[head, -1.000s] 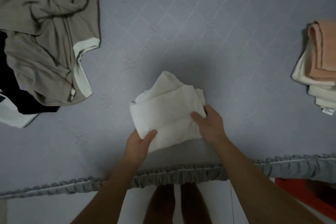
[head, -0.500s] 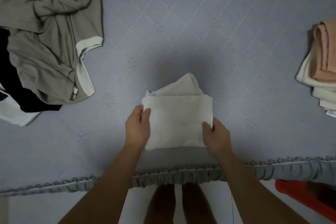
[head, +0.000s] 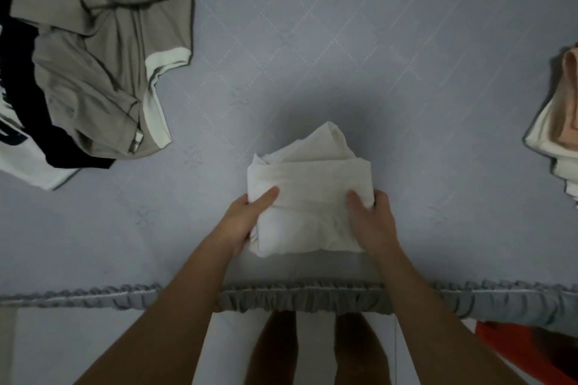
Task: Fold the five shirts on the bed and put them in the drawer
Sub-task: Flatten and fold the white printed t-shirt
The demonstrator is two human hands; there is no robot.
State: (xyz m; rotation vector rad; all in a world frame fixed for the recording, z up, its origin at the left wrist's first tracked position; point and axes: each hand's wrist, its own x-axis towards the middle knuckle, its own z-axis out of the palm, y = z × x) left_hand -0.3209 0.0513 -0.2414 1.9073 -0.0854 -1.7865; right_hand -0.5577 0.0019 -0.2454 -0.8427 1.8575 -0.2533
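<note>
A white shirt [head: 308, 197], folded into a thick rectangle with a loose peak at its far edge, lay between the fingers [head: 266, 198] gripping both sides. Well left of them sprawled an unfolded taupe shirt [head: 103, 50] over a black-and-white shirt [head: 22, 122]; far right sat a folded stack [head: 560, 134].

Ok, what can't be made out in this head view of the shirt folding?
- Drawer: nowhere in the head view.
- Folded stack: cut by the right edge, count unclear.
- Black-and-white shirt: cut by the left edge, partly under the tan shirt.
- White shirt: underside hidden; left hand and right hand cover its sides.
</note>
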